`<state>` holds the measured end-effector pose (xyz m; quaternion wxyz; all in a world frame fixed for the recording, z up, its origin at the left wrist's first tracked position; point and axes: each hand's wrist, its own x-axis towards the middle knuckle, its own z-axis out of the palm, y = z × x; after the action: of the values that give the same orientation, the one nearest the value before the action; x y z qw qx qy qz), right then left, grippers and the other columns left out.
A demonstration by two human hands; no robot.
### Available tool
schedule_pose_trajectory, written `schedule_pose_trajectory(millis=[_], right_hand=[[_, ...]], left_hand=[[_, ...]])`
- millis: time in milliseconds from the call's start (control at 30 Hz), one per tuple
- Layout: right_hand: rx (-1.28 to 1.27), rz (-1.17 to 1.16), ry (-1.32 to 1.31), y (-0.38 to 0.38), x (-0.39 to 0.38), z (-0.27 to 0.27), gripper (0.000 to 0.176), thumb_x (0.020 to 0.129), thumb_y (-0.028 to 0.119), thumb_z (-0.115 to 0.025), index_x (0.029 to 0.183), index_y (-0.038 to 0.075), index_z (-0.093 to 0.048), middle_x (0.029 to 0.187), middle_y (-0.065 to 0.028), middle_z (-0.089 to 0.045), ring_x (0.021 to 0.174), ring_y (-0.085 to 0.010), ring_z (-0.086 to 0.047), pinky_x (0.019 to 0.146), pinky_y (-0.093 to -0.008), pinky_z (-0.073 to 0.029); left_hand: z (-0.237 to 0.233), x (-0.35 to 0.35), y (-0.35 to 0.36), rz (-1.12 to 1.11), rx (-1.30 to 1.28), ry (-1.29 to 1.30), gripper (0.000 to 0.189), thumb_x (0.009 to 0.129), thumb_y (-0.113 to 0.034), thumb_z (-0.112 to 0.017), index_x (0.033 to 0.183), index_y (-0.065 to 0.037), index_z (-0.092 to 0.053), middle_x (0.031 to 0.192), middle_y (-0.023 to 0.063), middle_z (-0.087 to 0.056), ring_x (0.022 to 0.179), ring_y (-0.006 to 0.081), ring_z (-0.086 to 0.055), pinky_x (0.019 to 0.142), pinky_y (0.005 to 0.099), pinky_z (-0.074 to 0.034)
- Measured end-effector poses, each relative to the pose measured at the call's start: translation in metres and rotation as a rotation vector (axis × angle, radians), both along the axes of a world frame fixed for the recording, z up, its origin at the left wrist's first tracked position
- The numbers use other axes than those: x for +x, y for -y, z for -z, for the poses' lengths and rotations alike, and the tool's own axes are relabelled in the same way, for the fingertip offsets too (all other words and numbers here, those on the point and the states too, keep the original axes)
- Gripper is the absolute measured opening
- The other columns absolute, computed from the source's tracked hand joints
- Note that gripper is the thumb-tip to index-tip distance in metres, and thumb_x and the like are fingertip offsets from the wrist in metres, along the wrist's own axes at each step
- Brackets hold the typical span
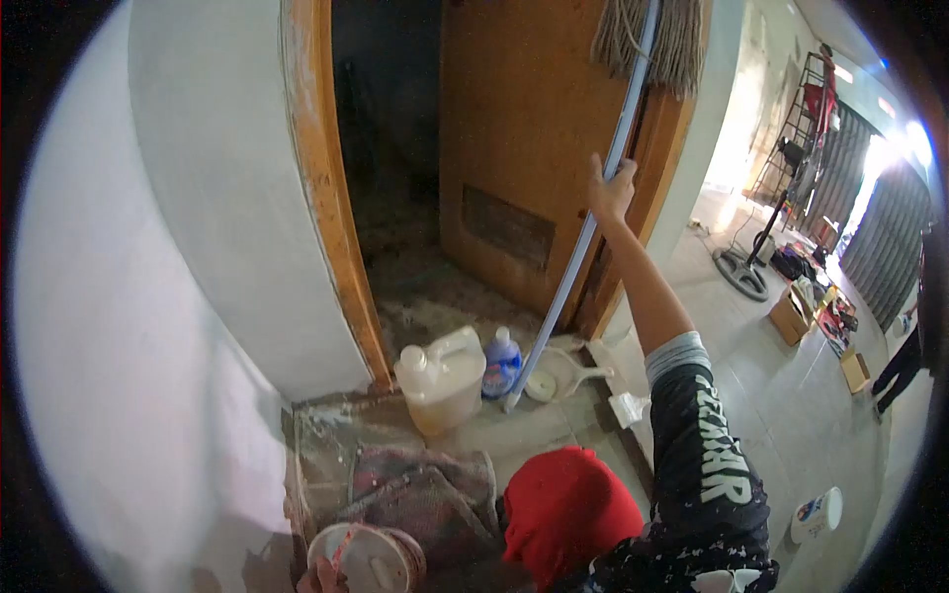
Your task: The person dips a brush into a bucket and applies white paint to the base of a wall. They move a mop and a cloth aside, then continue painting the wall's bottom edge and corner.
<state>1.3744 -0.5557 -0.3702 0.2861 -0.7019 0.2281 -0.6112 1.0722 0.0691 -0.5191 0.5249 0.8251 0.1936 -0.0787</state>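
My right hand (613,190) is closed round the pale blue handle of a mop (576,259). The mop stands upside down, its grey string head high against the door frame and its handle end on the floor. At the bottom edge my left hand (324,575), only partly in view, grips the rim of a white bucket (400,555). A red streak or strip shows at that rim. Beside the handle's foot stand a blue-purple bottle (501,366), a cloudy plastic jug (440,383) of yellowish liquid and a white dipper-like pan (563,376).
A brown wooden door (514,128) is ajar on a dark room. A crumpled dark mat (425,494) and red cloth (571,514) lie low in view. At right are a white tub (817,515), a standing fan (741,274), cardboard boxes (791,316) and a person (905,356).
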Motion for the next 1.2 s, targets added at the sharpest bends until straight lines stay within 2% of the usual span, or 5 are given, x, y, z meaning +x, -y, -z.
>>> schedule_pose_trajectory(millis=[167, 367, 567, 633, 1200], right_hand=[[-0.244, 0.334, 0.110, -0.042, -0.031, 0.030, 0.052, 0.084, 0.031, -0.072, 0.116, 0.000, -0.045, 0.116, -0.0183, -0.047, 0.106, -0.0330, -0.050, 0.088, -0.0402, -0.043], [-0.784, -1.006, -0.123, -0.228, -0.082, 0.128, 0.013, 0.075, 0.000, -0.068, 0.085, 0.005, -0.061, 0.077, -0.0067, -0.059, 0.067, -0.0202, -0.060, 0.059, -0.0307, -0.048], [-0.826, -1.358, -1.066, -0.321, -0.186, 0.368, 0.066, 0.081, 0.042, -0.071, 0.127, 0.001, -0.049, 0.120, -0.0239, -0.052, 0.114, -0.0393, -0.051, 0.091, -0.0523, -0.045], [-0.665, -0.958, -1.329, -0.335, -0.205, 0.400, 0.086, 0.082, 0.052, -0.069, 0.140, -0.001, -0.034, 0.138, -0.0252, -0.037, 0.133, -0.0453, -0.032, 0.108, -0.0563, -0.032], [-0.638, -0.751, -1.613, -0.332, -0.170, 0.400, 0.111, 0.062, 0.055, -0.084, 0.141, 0.001, -0.027, 0.145, -0.0303, -0.028, 0.135, -0.0478, -0.028, 0.102, -0.0582, -0.037]], left_hand=[[0.011, -0.011, 0.004, 0.012, 0.097, 0.121, 0.052, 0.093, -0.039, -0.058, 0.128, -0.001, -0.058, 0.084, 0.0106, -0.060, 0.071, 0.0218, -0.050, 0.065, 0.0398, -0.042], [-0.003, -0.012, 0.025, -0.463, -0.161, 0.112, 0.036, 0.098, -0.037, -0.055, 0.105, -0.002, -0.058, 0.086, -0.0005, -0.054, 0.073, 0.0059, -0.048, 0.061, 0.0199, -0.039], [-0.016, -0.017, 0.011, -0.428, -0.087, 0.141, 0.030, 0.099, -0.034, -0.052, 0.088, -0.006, -0.059, 0.074, -0.0040, -0.051, 0.059, 0.0018, -0.039, 0.051, 0.0178, -0.029], [-0.021, -0.016, 0.011, -0.239, -0.122, 0.178, 0.031, 0.099, -0.032, -0.052, 0.085, -0.006, -0.059, 0.070, -0.0051, -0.049, 0.055, 0.0016, -0.035, 0.049, 0.0183, -0.026], [-0.035, -0.022, 0.009, -0.277, -0.198, 0.080, 0.036, 0.099, -0.030, -0.053, 0.078, -0.001, -0.057, 0.069, -0.0032, -0.049, 0.062, 0.0047, -0.038, 0.055, 0.0240, -0.031]])
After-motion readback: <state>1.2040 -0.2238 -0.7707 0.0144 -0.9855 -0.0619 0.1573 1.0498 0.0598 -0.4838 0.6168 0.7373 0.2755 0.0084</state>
